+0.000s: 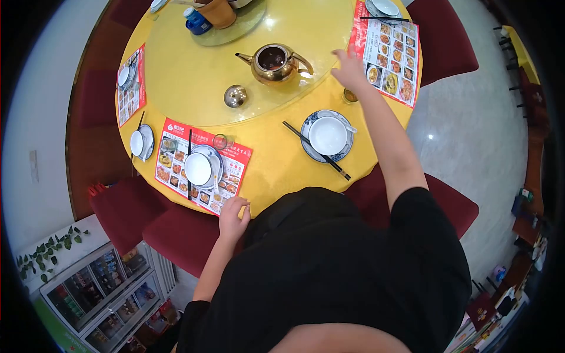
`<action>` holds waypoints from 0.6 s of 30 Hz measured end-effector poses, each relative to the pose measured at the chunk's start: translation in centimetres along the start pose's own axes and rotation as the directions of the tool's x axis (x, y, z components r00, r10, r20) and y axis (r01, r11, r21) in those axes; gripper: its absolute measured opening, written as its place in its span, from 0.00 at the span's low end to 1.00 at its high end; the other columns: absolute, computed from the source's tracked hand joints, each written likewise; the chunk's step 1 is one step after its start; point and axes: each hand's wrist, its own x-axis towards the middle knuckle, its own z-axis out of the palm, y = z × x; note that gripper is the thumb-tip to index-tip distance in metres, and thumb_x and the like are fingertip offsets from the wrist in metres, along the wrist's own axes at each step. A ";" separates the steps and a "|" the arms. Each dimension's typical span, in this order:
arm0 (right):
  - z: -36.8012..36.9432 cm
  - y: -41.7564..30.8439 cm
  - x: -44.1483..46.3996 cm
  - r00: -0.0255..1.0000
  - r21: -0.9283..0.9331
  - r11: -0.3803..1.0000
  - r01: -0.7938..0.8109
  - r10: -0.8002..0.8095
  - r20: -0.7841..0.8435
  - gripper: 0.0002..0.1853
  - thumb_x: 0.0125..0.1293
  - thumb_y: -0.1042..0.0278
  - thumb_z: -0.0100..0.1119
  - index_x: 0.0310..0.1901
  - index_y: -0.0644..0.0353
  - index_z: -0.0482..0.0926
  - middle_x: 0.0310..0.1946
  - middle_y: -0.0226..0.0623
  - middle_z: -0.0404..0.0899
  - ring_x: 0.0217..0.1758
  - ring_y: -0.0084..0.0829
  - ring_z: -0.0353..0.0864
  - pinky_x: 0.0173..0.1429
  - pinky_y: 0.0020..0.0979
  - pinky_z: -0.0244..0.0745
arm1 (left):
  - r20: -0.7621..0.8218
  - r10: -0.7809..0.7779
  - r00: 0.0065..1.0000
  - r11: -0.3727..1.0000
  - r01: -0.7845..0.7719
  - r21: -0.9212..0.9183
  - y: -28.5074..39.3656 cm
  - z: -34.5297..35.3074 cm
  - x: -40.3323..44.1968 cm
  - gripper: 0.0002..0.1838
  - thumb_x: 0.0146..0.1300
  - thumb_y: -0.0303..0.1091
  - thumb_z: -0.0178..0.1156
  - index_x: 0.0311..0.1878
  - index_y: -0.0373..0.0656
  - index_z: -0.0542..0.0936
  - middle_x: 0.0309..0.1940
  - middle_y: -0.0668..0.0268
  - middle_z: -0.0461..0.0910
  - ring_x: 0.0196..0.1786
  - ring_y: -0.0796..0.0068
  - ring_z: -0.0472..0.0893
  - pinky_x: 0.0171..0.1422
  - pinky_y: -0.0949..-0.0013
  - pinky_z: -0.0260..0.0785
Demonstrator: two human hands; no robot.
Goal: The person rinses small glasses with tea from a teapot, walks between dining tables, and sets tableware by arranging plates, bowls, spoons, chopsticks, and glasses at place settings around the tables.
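Note:
My right hand [349, 72] is stretched out at the turntable's right edge, fingers apart and holding nothing. Left of it stands a gold teapot [275, 63] with its top uncovered and dark liquid inside, its handle toward that hand. A round shiny metal lid [235, 96] lies on the glass turntable [194, 100]. Under my right wrist, a small glass [349, 96] is partly hidden. My left hand [234, 215] rests by the table's near edge, at the corner of a printed paper placemat [242, 154], with fingers loosely bent and nothing visible in them.
On the yellow tablecloth [276, 170] sit a white bowl [328, 136] on a patterned plate, black chopsticks [312, 147], and another bowl [198, 169]. A blue bottle [197, 22] and brown pot [219, 13] stand farther back. Red chairs [182, 238] surround the table.

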 end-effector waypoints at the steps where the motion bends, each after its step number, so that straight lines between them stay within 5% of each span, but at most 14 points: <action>1: -2.1 0.7 -1.0 0.999 0.024 0.999 -0.029 0.029 -0.013 0.27 0.59 0.55 0.63 0.59 0.54 0.74 0.62 0.43 0.75 0.78 0.51 0.52 0.77 0.55 0.49 | -0.032 -0.011 0.999 1.000 0.011 0.002 0.2 0.3 0.3 0.08 0.54 0.21 0.63 0.38 0.38 0.79 0.40 0.55 0.79 0.46 0.53 0.79 0.51 0.59 0.72; 3: -6.4 2.2 -4.8 0.996 0.077 0.994 -0.077 0.080 -0.036 0.35 0.52 0.51 0.72 0.62 0.53 0.73 0.63 0.43 0.74 0.76 0.53 0.55 0.76 0.49 0.54 | -0.106 -0.039 0.994 0.999 0.040 0.008 0.6 1.2 0.5 0.09 0.54 0.21 0.63 0.40 0.38 0.79 0.43 0.54 0.78 0.48 0.53 0.79 0.54 0.59 0.72; 6: -4.8 5.8 -8.6 0.982 0.160 0.987 -0.027 -0.003 0.189 0.38 0.48 0.53 0.76 0.62 0.53 0.74 0.59 0.42 0.76 0.72 0.51 0.62 0.73 0.45 0.59 | -0.198 -0.043 0.979 0.999 0.043 -0.001 1.1 3.7 1.8 0.11 0.55 0.21 0.63 0.43 0.38 0.79 0.45 0.54 0.77 0.50 0.53 0.78 0.55 0.60 0.71; 18: 0.5 8.0 -11.5 0.981 0.150 0.970 -0.193 0.187 0.054 0.39 0.45 0.50 0.79 0.61 0.50 0.75 0.57 0.36 0.77 0.67 0.43 0.66 0.69 0.43 0.64 | -0.164 0.174 0.971 0.965 -0.201 -0.169 9.9 9.7 11.9 0.09 0.56 0.20 0.61 0.42 0.39 0.80 0.43 0.58 0.77 0.48 0.61 0.79 0.51 0.66 0.73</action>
